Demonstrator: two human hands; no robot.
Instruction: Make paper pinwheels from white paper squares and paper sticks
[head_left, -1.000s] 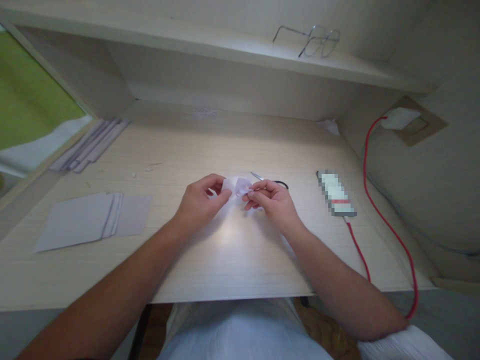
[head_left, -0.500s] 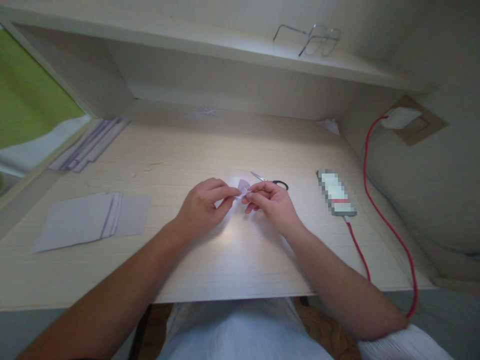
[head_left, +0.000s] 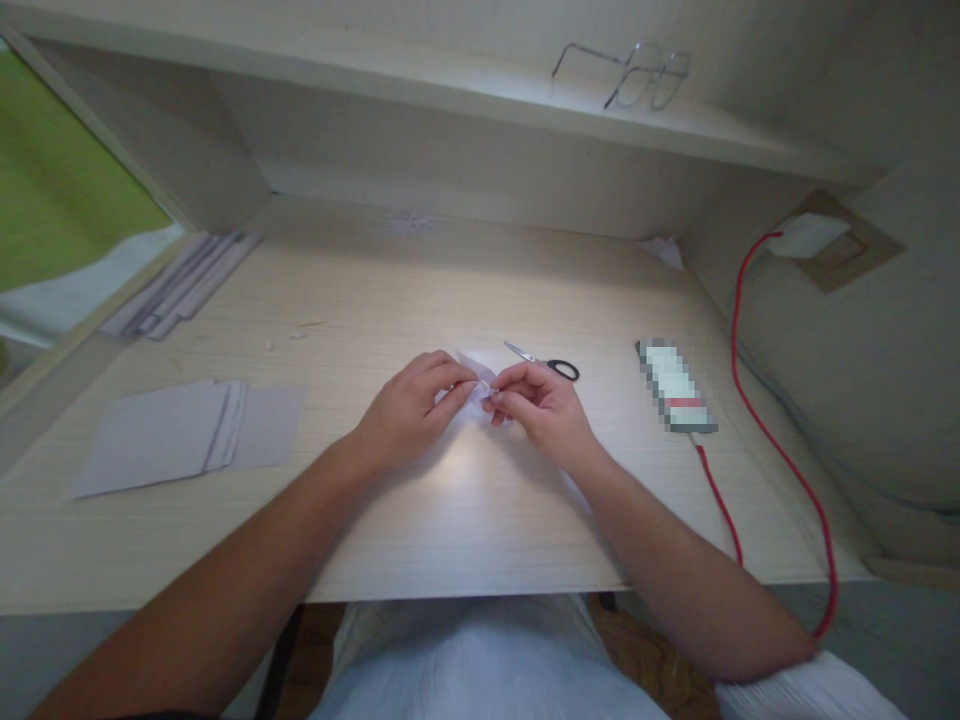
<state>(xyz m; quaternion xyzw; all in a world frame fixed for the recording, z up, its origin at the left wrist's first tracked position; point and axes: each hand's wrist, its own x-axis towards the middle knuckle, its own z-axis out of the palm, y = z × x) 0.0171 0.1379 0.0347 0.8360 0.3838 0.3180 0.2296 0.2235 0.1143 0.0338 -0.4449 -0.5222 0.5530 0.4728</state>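
Note:
Over the middle of the desk, my left hand (head_left: 420, 400) pinches a small piece of white paper (head_left: 474, 367) between thumb and fingers. My right hand (head_left: 536, 405) is closed on the same paper from the other side, its fingertips almost meeting those of the left. The paper looks folded or creased, and much of it is hidden behind my fingers. Just beyond my right hand lie scissors (head_left: 562, 370) with black handles, their blades pointing to the back left.
Paper sheets (head_left: 157, 435) lie stacked at the left, with folded strips (head_left: 187, 285) behind them. A phone (head_left: 675, 385) on a red cable (head_left: 780, 430) rests at the right. Glasses (head_left: 637, 75) sit on the shelf (head_left: 450, 85). A white paper snowflake-like shape (head_left: 412, 220) lies at the back.
The paper has turned between my fingers, and more of it now shows up and to the left, behind my left fingertips. Both hands stay in nearly the same place.

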